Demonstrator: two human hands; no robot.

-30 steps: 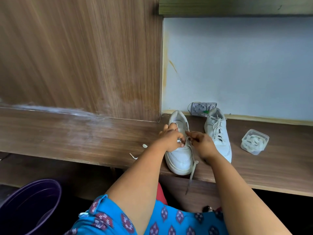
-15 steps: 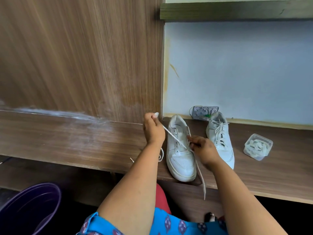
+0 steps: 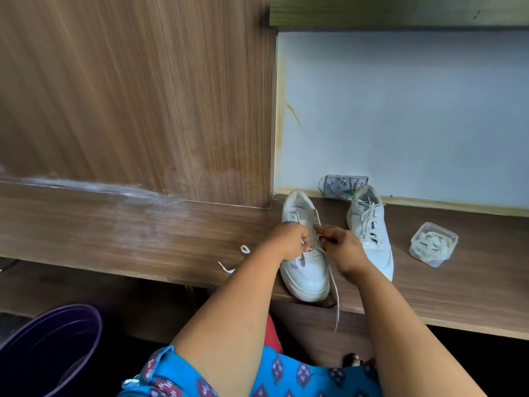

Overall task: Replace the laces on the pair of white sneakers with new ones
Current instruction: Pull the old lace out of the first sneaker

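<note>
Left hand [image 3: 289, 242] curled over the lace holes of the near sneaker [image 3: 306, 270], fingers pinching the lace [image 3: 333, 285] at the tongue. Right hand [image 3: 340, 247] just beside it, thumb and forefinger closed on the same lace by the right row of holes. Lace running from the hands down past the toe, hanging over the near edge of the wooden shelf [image 3: 143, 239]. Another loose stretch of lace [image 3: 229, 267] lying on the shelf left of the sneaker. Near sneaker standing toe toward the person, at the shelf's front edge. Second sneaker [image 3: 369, 236] just to the right, fully laced, heel by the far wall. Clear plastic tub [image 3: 433, 243] of white laces farther right on the shelf. Small patterned box [image 3: 340, 186] against the wall behind both sneakers. Purple bucket [image 3: 48, 348] at lower left, below the shelf.
</note>
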